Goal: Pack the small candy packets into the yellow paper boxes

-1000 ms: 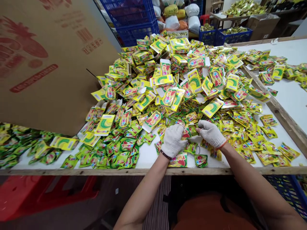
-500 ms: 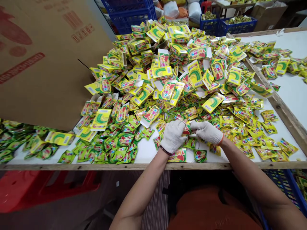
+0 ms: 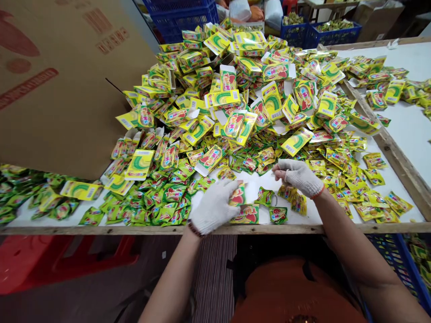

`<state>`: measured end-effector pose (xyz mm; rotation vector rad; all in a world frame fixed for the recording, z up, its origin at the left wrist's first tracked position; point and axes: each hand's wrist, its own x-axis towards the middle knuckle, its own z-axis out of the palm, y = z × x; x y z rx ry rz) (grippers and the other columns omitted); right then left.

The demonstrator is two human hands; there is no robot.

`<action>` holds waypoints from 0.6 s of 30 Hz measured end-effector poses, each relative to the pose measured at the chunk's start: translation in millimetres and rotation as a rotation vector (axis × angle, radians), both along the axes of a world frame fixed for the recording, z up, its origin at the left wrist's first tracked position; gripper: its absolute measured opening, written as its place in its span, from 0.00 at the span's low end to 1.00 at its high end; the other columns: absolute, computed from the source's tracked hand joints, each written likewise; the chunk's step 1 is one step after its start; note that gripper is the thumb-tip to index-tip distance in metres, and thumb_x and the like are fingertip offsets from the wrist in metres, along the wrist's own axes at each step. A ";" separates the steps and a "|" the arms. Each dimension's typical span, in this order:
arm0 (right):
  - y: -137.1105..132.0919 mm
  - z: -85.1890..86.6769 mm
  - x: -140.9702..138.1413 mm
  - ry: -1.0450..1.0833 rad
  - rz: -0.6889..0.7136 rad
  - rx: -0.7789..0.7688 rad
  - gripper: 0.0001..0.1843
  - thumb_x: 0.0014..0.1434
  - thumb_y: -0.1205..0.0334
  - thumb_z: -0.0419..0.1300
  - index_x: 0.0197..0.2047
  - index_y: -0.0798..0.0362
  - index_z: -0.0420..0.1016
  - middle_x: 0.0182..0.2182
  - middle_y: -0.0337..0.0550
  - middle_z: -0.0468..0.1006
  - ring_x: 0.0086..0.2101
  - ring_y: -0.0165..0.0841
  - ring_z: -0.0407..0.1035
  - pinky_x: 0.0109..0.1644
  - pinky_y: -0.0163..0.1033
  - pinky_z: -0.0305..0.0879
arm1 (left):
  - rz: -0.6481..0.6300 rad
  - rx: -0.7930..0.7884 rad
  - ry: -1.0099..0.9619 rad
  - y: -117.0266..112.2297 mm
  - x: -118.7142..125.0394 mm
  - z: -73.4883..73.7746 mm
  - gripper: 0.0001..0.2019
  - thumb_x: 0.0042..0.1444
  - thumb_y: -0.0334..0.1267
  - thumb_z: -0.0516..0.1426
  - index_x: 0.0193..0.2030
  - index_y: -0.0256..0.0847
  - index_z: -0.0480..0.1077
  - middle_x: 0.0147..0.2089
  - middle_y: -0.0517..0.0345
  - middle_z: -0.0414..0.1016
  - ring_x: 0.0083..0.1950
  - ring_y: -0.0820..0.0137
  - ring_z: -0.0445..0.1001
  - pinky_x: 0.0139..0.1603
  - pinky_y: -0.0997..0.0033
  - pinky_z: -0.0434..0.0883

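Observation:
My left hand [image 3: 214, 207], in a white knit glove, is closed round a small stack of green and red sachets [image 3: 238, 195] near the table's front edge. My right hand [image 3: 298, 176], also gloved, rests with fingers curled at the edge of the pile of loose sachets [image 3: 256, 164]; whether it pinches one is hidden. Between the hands lie a flat printed carton [image 3: 247, 215] and single sachets [image 3: 278, 214] on the white table [image 3: 296, 220]. Behind them rises a big heap of yellow and green small cartons [image 3: 235, 89].
A large brown cardboard box flap [image 3: 57, 89] leans over the table's left side. More green sachets [image 3: 158, 202] spread at the left. A wooden rail [image 3: 387, 143] divides off another table on the right. Blue crates [image 3: 182, 18] stand behind, and one [image 3: 400, 260] below right.
My hands were together over the sachets; my left hand has since drawn left and toward me with a stack of sachets, while my right hand stayed near the pile.

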<state>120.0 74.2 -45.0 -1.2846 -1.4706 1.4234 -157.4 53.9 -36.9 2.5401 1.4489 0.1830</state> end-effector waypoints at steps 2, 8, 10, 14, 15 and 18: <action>-1.7 -5.7 11.8 -0.281 -0.014 0.105 0.10 0.55 0.57 0.58 0.28 0.53 0.73 0.23 0.37 0.71 0.23 0.28 0.62 0.27 0.34 0.57 | -0.007 -0.015 0.050 -8.2 -24.7 5.5 0.30 0.46 0.47 0.66 0.58 0.43 0.72 0.50 0.48 0.75 0.52 0.55 0.74 0.53 0.56 0.72; -20.8 -14.6 19.3 -1.040 0.045 0.166 0.11 0.52 0.59 0.64 0.40 0.52 0.75 0.43 0.47 0.72 0.32 0.33 0.66 0.31 0.37 0.55 | -0.025 0.068 -0.145 -14.4 -8.4 0.1 0.13 0.60 0.37 0.58 0.51 0.42 0.73 0.55 0.49 0.74 0.56 0.61 0.73 0.57 0.61 0.71; -24.0 -12.4 15.5 -1.113 0.111 0.173 0.10 0.53 0.61 0.63 0.41 0.51 0.75 0.45 0.48 0.71 0.33 0.34 0.67 0.31 0.37 0.54 | -0.117 0.022 -0.140 -7.7 24.3 -4.4 0.12 0.61 0.31 0.53 0.49 0.41 0.73 0.53 0.49 0.75 0.55 0.64 0.73 0.56 0.64 0.72; -22.8 -13.0 13.0 -1.085 0.204 0.181 0.04 0.53 0.64 0.63 0.33 0.52 0.73 0.40 0.47 0.72 0.35 0.35 0.67 0.33 0.37 0.54 | -0.161 -0.095 0.138 10.2 77.9 -10.6 0.14 0.57 0.29 0.55 0.50 0.39 0.72 0.48 0.45 0.75 0.50 0.56 0.75 0.49 0.57 0.72; -21.9 -14.5 14.0 -1.048 0.209 0.163 0.04 0.52 0.65 0.63 0.32 0.52 0.72 0.37 0.46 0.73 0.35 0.35 0.67 0.33 0.37 0.54 | -0.143 -0.130 0.171 14.1 84.6 -12.4 0.13 0.56 0.30 0.56 0.48 0.39 0.73 0.46 0.45 0.76 0.48 0.55 0.75 0.47 0.56 0.72; -19.0 -19.0 18.9 -0.854 0.092 0.124 0.05 0.52 0.68 0.61 0.30 0.51 0.68 0.28 0.39 0.71 0.32 0.33 0.65 0.34 0.36 0.55 | -0.041 -0.226 0.021 22.2 90.6 -20.1 0.06 0.55 0.35 0.58 0.39 0.40 0.73 0.41 0.50 0.76 0.44 0.58 0.75 0.45 0.60 0.71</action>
